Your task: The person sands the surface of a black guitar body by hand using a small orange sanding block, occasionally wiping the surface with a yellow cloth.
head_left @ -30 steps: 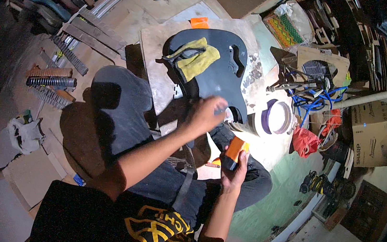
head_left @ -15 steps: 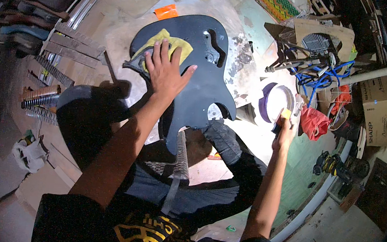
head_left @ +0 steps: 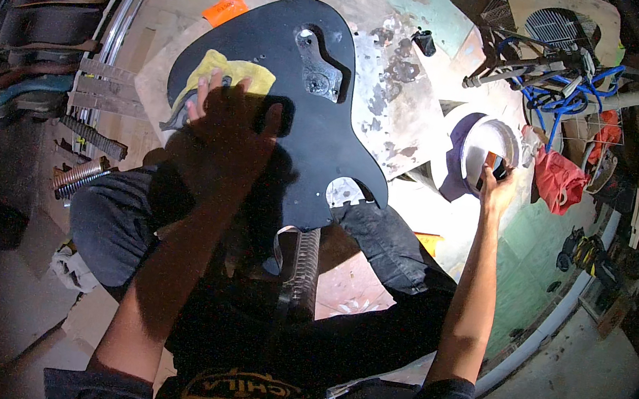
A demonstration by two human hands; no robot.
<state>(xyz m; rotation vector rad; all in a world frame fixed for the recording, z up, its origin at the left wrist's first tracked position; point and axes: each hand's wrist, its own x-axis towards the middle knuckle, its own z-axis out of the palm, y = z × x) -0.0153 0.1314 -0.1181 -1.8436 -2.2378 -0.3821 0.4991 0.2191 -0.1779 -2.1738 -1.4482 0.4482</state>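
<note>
A black electric guitar body point(head_left: 330, 149) lies tilted across my lap, with its cutouts showing. My left hand point(head_left: 225, 120), mostly in shadow, rests flat with fingers spread on a yellow cloth point(head_left: 258, 78) at the body's left side. Over to the right, my right hand point(head_left: 497, 191) grips a small dark block with an orange edge point(head_left: 496, 166). That hand is at the opening of a round white tub point(head_left: 490, 134); whether the block touches what is inside I cannot tell.
Blue cords point(head_left: 567, 102) and a red cloth bag point(head_left: 559, 181) lie beyond the tub. A small black cup point(head_left: 424, 42) stands past the guitar body. An orange packet point(head_left: 225, 8) lies at the far left. Dark curved pieces point(head_left: 54, 23) are stacked along the left.
My right hand has brought the block to the tub's opening. The view has shifted, and my left hand is now shadowed but still lies on the cloth.
</note>
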